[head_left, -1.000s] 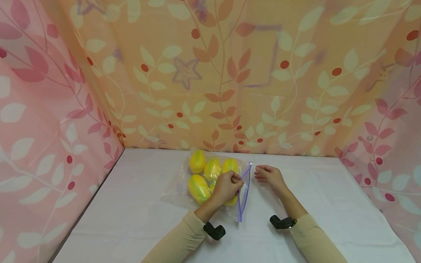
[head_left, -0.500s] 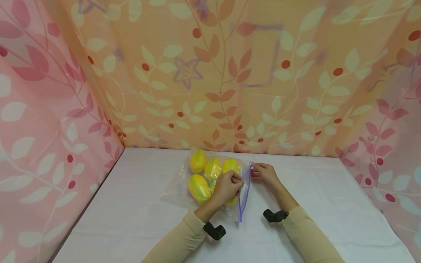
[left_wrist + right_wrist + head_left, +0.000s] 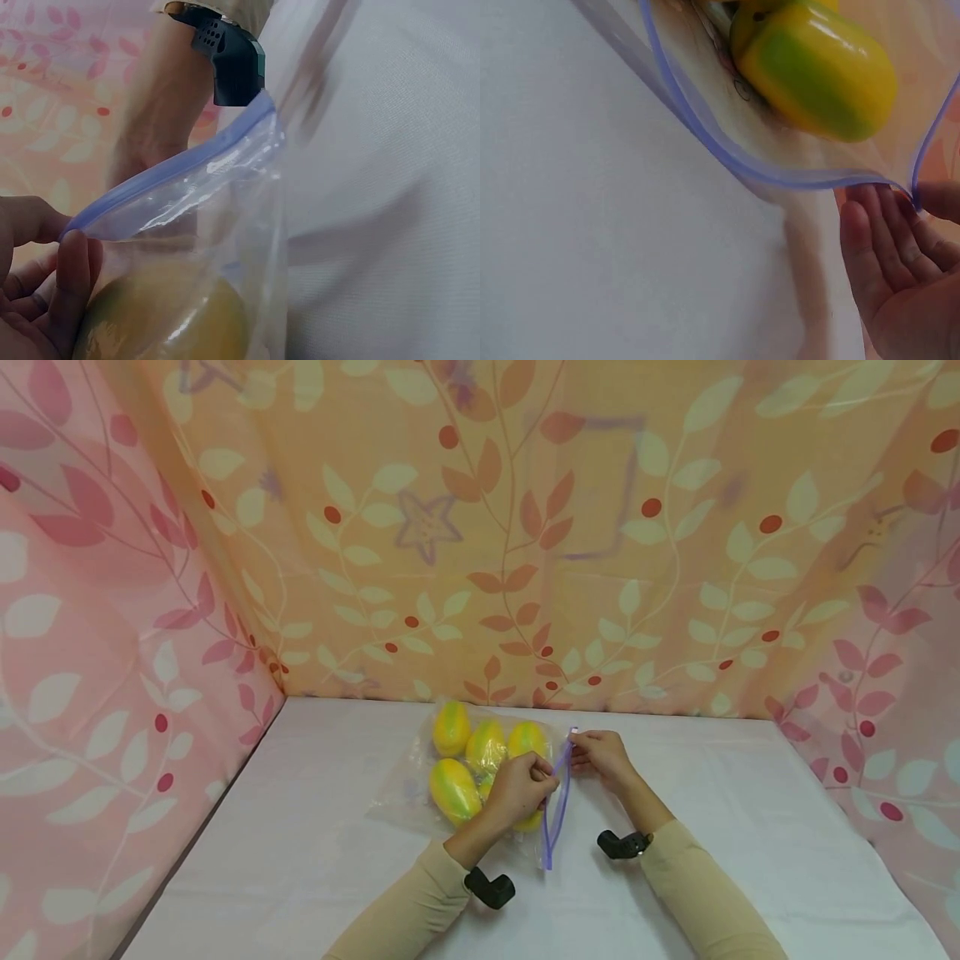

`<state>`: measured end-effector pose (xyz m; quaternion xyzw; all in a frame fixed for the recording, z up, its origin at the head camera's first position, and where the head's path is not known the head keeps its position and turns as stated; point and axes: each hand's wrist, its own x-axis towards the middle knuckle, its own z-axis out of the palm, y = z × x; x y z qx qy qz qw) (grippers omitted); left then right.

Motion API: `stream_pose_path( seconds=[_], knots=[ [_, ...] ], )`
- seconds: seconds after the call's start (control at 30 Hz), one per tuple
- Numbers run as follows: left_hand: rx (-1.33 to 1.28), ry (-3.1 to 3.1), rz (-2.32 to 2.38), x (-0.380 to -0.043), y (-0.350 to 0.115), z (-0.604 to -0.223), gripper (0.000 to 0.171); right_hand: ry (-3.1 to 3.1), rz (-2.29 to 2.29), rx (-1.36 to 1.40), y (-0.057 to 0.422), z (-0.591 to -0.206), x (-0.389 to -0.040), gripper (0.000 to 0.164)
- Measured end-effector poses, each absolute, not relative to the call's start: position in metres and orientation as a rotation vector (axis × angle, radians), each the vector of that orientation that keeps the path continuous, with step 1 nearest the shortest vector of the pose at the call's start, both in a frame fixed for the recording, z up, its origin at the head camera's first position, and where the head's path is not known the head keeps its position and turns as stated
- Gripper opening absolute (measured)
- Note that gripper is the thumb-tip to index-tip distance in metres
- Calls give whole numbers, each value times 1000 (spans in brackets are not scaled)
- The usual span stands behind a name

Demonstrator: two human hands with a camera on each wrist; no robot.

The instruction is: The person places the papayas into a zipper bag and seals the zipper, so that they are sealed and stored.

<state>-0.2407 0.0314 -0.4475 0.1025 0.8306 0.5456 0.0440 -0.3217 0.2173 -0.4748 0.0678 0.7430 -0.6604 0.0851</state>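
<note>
A clear zip bag (image 3: 397, 797) with a purple zip edge (image 3: 561, 814) lies on the table, its mouth toward the right. Several yellow-green mangoes (image 3: 452, 728) are inside it. My left hand (image 3: 517, 789) pinches the near side of the purple edge between thumb and finger, as the left wrist view also shows. At the far corner of the mouth, my right hand (image 3: 606, 755) pinches the rim. The right wrist view looks into the gaping mouth at a mango (image 3: 817, 71), with the thumb (image 3: 939, 201) on the bag's corner. Part of the mangoes is hidden behind my left hand.
A white cloth (image 3: 262, 860) covers the table. Patterned curtains (image 3: 480, 527) rise along its back edge and both sides. Each wrist carries a black camera mount, one on the left (image 3: 490, 889) and one on the right (image 3: 622, 845).
My right hand has moved left from beside the bag to the far corner of its mouth and now pinches it. My left hand keeps its hold, shifting only slightly.
</note>
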Motion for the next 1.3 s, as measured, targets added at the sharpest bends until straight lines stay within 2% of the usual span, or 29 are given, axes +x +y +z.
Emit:
stream_pose_path(
  seconds=[0.5, 0.8, 1.13, 1.3],
  knots=[
    [336, 2527, 1395, -234, 37, -443, 10, 2248, -2057, 331, 209, -470, -339, 32],
    [350, 2445, 1470, -236, 37, -446, 10, 2231, -2040, 314, 204, -472, -347, 36],
    [335, 2214, 1691, -258, 24, -428, 15, 2167, -2065, 300, 200, -474, -354, 35],
    [351, 2270, 1668, -279, 15, -415, 19, 2141, -2074, 290, 199, -471, -355, 28]
  ],
)
